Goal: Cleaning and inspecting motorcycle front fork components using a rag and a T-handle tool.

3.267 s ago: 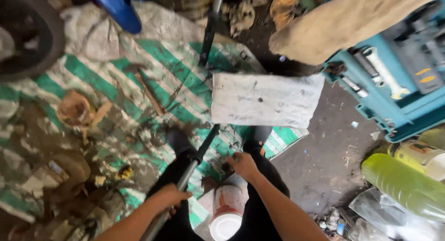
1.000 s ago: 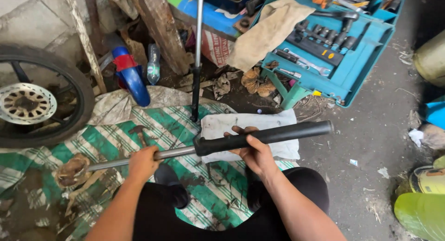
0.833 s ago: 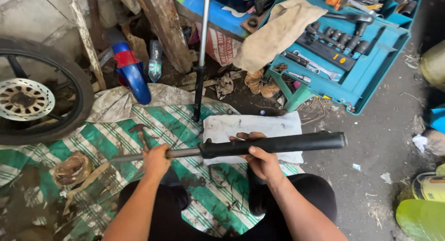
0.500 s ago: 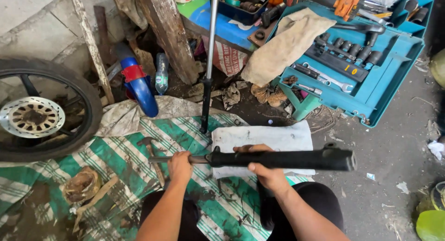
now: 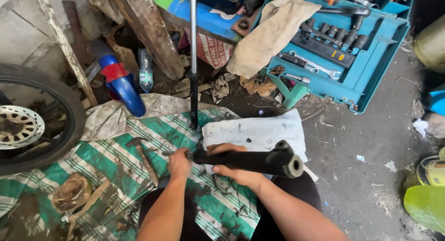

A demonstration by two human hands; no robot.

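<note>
We hold one black cylindrical fork tube point(image 5: 252, 161) level across our lap, above the green-and-white striped sheet point(image 5: 111, 162). Our two hands grip it: the right hand point(image 5: 234, 169) is wrapped around the black body from below, fingers closed on it; the left hand point(image 5: 179, 163) is closed around the thinner end, where a slim metal rod protrudes. The tube's open round end points right, beyond the right hand. One white cloth point(image 5: 259, 132) lies just behind the tube. One second fork leg point(image 5: 193, 60) stands upright beyond it. One hammer point(image 5: 143, 157) lies near the left hand. One teal tool case point(image 5: 371, 60) sits open, well apart.
</note>
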